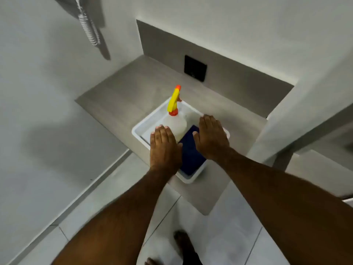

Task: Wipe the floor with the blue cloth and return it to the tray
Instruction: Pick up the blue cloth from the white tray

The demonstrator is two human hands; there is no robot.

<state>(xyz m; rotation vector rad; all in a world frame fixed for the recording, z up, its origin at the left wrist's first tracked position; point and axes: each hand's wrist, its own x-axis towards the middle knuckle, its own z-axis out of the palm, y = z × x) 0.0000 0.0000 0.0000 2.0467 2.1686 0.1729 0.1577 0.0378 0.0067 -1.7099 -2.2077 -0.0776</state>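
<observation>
Blue cloth (pixel 191 153), white tray (pixel 138 131), clear spray bottle (pixel 176 125) with yellow-and-orange head, grey ledge (pixel 122 98).

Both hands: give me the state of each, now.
Left hand: open, flat, palm down, holding nothing, over the white plastic tray.
Right hand: open, flat, holding nothing, over the folded dark blue cloth.

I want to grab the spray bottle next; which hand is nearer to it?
Left. The left hand hovers with fingertips at the spray bottle body; the right hand hovers further right, over the blue cloth.
</observation>
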